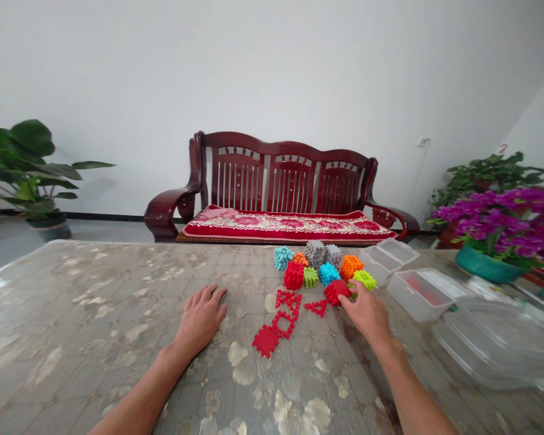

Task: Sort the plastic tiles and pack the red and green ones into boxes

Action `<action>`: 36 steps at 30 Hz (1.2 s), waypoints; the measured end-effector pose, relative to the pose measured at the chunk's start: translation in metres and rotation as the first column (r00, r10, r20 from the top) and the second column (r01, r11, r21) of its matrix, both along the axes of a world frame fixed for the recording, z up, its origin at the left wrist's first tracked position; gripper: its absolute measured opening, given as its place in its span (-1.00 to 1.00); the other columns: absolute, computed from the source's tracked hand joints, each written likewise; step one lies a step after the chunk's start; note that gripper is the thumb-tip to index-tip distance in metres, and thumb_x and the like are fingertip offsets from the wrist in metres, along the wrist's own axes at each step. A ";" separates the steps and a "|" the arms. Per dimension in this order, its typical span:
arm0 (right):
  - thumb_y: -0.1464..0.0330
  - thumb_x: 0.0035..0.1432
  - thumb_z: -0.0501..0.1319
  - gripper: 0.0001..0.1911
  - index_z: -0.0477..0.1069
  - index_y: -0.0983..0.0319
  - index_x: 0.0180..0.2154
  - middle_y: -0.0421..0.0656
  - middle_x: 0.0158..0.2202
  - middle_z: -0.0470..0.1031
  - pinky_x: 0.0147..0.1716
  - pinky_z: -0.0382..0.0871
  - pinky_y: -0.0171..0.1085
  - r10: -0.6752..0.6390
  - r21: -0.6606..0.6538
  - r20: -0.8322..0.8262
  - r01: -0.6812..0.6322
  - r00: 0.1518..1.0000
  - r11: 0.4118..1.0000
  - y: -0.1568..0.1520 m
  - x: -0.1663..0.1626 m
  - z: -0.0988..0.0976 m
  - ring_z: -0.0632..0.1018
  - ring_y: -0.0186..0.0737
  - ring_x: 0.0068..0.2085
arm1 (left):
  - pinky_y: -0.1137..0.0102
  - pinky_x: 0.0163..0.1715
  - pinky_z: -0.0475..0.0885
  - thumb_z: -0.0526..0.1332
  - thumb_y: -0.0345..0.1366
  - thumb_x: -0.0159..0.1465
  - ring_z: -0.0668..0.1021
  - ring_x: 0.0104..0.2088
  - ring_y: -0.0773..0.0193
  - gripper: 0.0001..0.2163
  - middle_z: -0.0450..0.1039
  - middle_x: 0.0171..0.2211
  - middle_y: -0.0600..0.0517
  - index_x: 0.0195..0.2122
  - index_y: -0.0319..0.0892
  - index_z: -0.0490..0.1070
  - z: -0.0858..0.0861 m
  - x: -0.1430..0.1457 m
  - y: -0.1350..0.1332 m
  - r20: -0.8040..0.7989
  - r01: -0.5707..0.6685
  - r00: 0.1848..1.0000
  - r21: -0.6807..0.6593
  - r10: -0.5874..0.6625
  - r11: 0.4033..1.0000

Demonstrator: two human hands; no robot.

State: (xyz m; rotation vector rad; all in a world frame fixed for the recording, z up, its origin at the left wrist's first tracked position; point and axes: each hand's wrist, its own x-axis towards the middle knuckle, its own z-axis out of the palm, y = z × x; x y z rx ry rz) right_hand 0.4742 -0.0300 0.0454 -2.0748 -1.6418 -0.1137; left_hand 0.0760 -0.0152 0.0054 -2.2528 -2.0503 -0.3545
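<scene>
My left hand (202, 314) lies flat on the patterned tablecloth, fingers loosely spread, with nothing in it. On the other side, my right hand (367, 305) has its thumb and fingertips around the right side of a red toothed building block (336, 292). Just left of that block lies a flat red triangular piece (317, 308). Between my hands, more flat red pieces form a slanting row: a square frame (292, 326) and a solid toothed plate (266, 341) are at its near end. Another red block (294, 275) stands behind them.
Toothed blocks cluster at the back: blue (329, 273), grey (315, 254), orange (352, 266), yellow-green (365, 279). To the right are an open plastic box (419, 296), clear lidded containers (498, 338) and a flower pot (489, 264). A wooden bench (290, 175) stands beyond the table.
</scene>
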 end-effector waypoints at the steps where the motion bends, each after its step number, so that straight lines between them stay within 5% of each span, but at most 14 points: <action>1: 0.20 0.11 0.23 -0.55 0.38 0.20 0.03 -0.09 -0.10 0.58 -0.23 0.32 -0.20 0.000 0.000 0.003 0.000 1.000 1.000 0.000 0.000 0.001 0.57 -0.11 -0.18 | 0.11 0.20 0.23 0.03 -0.26 0.36 0.35 0.24 -0.02 -0.61 0.35 0.21 -0.15 0.17 -0.14 0.37 0.000 0.000 0.000 0.000 0.000 1.000 -0.001 0.000 1.000; 36: 0.24 0.14 0.23 -0.60 0.42 0.19 0.01 -0.09 -0.07 0.57 -0.11 0.34 -0.16 0.057 0.051 0.075 -0.060 0.996 0.997 0.002 0.000 -0.005 0.54 -0.04 -0.06 | 0.13 0.21 0.22 0.03 -0.25 0.36 0.34 0.24 -0.01 -0.61 0.34 0.22 -0.12 0.18 -0.12 0.37 0.002 0.001 0.000 -0.013 -0.013 1.000 -0.014 0.012 1.000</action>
